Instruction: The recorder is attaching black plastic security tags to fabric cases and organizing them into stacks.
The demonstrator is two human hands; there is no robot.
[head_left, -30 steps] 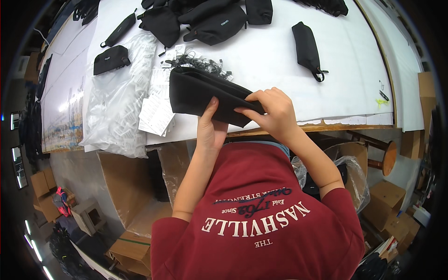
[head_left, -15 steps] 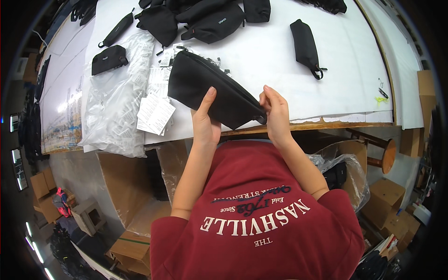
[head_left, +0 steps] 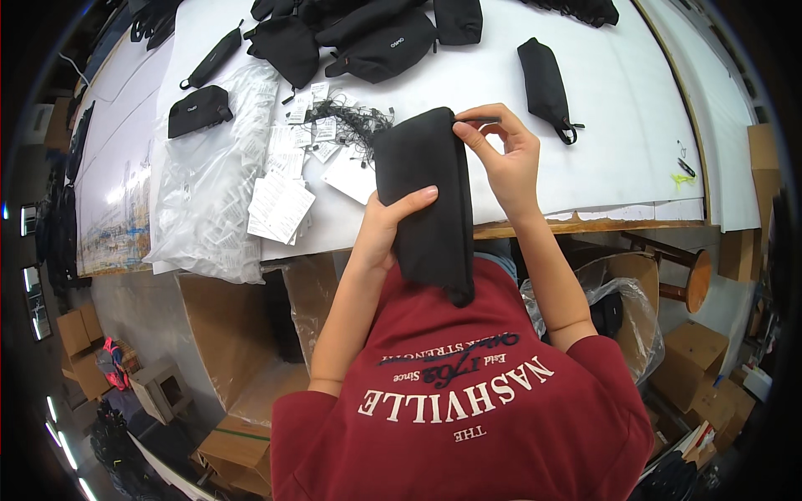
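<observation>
A black zippered pouch [head_left: 423, 192] is held upright over the table's front edge. My left hand [head_left: 391, 221] grips its left side, thumb on the front face, the other fingers hidden behind. At the pouch's top corner my right hand [head_left: 505, 150] pinches a short dark zipper pull [head_left: 478, 120] between thumb and forefinger. Left of the pouch lie a tangle of black tag strings [head_left: 355, 121] and several white printed tags [head_left: 281, 206]. Beside them, a clear plastic bag [head_left: 209, 188] full of tags rests near the edge.
Several black bags [head_left: 376, 42] are heaped at the back of the white table [head_left: 601, 179]. One black pouch [head_left: 545, 83] lies apart on the right, a small one [head_left: 199, 111] on the plastic bag. Below stand cardboard boxes [head_left: 225, 321] and a wooden stool [head_left: 695, 280].
The pouch has turned from slanting to upright and shifted right and nearer me, uncovering the tag strings. My right hand has gone up from the pouch's lower end to its top corner.
</observation>
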